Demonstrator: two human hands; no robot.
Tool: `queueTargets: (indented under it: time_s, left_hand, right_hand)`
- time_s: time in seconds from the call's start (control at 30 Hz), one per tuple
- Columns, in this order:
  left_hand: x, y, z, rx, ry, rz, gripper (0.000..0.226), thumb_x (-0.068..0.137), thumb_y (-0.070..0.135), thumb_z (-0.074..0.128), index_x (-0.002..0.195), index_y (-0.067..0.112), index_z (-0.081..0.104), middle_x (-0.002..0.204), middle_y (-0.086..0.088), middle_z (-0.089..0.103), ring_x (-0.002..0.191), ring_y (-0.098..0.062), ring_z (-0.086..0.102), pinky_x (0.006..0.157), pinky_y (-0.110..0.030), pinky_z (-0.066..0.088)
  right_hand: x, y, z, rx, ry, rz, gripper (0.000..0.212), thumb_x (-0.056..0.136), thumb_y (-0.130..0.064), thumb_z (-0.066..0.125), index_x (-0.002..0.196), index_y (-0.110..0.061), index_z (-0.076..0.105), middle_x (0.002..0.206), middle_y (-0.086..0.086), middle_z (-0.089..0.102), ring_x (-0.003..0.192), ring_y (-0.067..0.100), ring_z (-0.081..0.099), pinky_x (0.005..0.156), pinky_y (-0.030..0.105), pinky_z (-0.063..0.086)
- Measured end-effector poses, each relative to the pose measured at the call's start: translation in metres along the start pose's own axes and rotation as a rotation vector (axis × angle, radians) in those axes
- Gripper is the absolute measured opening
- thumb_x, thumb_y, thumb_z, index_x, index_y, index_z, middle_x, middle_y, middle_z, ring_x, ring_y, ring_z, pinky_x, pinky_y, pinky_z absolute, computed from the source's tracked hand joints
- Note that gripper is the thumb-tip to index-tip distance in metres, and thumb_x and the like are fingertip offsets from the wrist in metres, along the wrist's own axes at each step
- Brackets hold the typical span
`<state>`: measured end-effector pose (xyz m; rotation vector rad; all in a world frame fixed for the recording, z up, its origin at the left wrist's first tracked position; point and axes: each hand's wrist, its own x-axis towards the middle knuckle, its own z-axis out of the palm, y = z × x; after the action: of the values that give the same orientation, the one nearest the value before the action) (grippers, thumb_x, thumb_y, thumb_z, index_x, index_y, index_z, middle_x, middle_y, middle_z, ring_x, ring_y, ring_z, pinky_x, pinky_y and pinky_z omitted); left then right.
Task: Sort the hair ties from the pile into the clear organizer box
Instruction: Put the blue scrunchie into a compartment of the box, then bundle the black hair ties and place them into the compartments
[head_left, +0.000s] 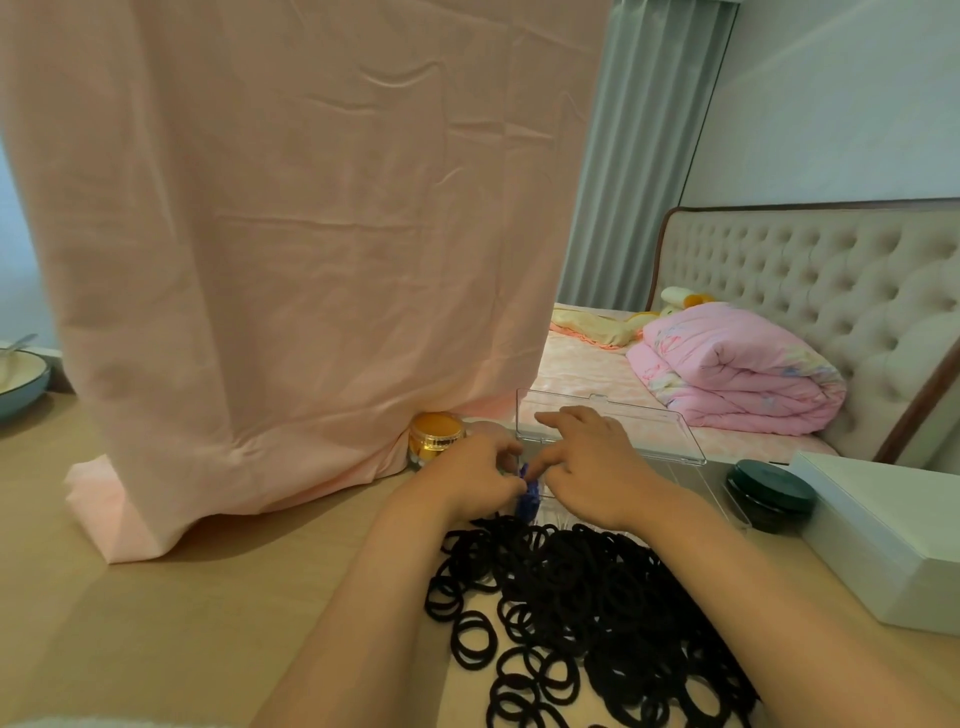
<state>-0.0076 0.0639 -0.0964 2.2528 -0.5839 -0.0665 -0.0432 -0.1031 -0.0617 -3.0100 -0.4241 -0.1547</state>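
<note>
A big pile of black hair ties lies on the wooden table in front of me. Behind it stands the clear organizer box with its lid raised. Both hands work over the box's left end. My left hand pinches a small bunch of blue hair ties with curled fingers. My right hand touches the same blue bunch from the right, thumb and forefinger bent toward it, other fingers spread. The compartment under the hands is hidden.
A pink cloth hangs down onto the table at the left. An orange jar stands beside my left hand. A dark green round tin and a white box sit at the right. A bowl is far left.
</note>
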Motion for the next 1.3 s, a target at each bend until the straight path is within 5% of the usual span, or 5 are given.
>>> queueTargets:
  time_s: [0.23,0.47,0.63,0.77,1.3]
  left_hand:
    - [-0.008,0.015,-0.005,0.111,0.010,-0.020,0.049,0.090,0.020,0.065,0.138,0.020,0.055,0.127,0.001,0.057,0.109,-0.014,0.056,0.091,-0.026,0.046]
    - [-0.024,0.060,-0.013,0.289,0.012,0.066,0.012,0.087,0.026,0.062,0.088,0.038,0.059,0.093,0.016,0.060,0.081,-0.002,0.056,0.061,-0.014,0.035]
    - [-0.041,0.066,0.003,0.341,-0.195,0.069,0.012,0.089,0.031,0.064,0.090,0.040,0.056,0.090,0.015,0.058,0.080,-0.003,0.055,0.070,-0.022,0.042]
    - [-0.052,0.064,0.011,0.442,-0.221,-0.006,0.009,0.091,0.030,0.060,0.096,0.035,0.055,0.099,0.013,0.059,0.093,-0.010,0.057,0.082,-0.026,0.046]
    - [-0.048,0.060,0.023,0.389,-0.260,-0.064,0.007,0.091,0.029,0.066,0.092,0.033,0.060,0.095,0.012,0.061,0.091,-0.009,0.059,0.083,-0.026,0.049]
  right_hand:
    - [-0.021,0.003,-0.010,0.100,0.075,0.024,0.040,0.095,-0.019,0.049,0.126,-0.036,0.067,0.156,-0.001,0.040,0.143,0.020,0.031,0.119,0.045,0.022]
    - [-0.070,0.013,-0.033,0.300,0.031,0.060,0.025,0.094,-0.022,0.056,0.104,-0.036,0.074,0.098,-0.016,0.067,0.069,-0.006,0.056,0.065,0.014,0.040]
    - [-0.086,0.018,-0.027,0.280,-0.007,0.099,0.014,0.091,-0.036,0.065,0.092,-0.027,0.076,0.088,-0.011,0.072,0.083,0.004,0.066,0.074,0.020,0.052]
    - [-0.083,0.002,-0.013,0.099,-0.021,0.216,0.061,0.074,-0.073,0.055,0.077,-0.015,0.074,0.072,0.001,0.070,0.069,0.020,0.067,0.071,0.040,0.061]
    - [-0.089,0.036,-0.037,0.673,-0.187,0.212,0.010,0.090,-0.027,0.065,0.087,-0.021,0.073,0.079,0.012,0.075,0.060,0.009,0.061,0.062,0.028,0.046]
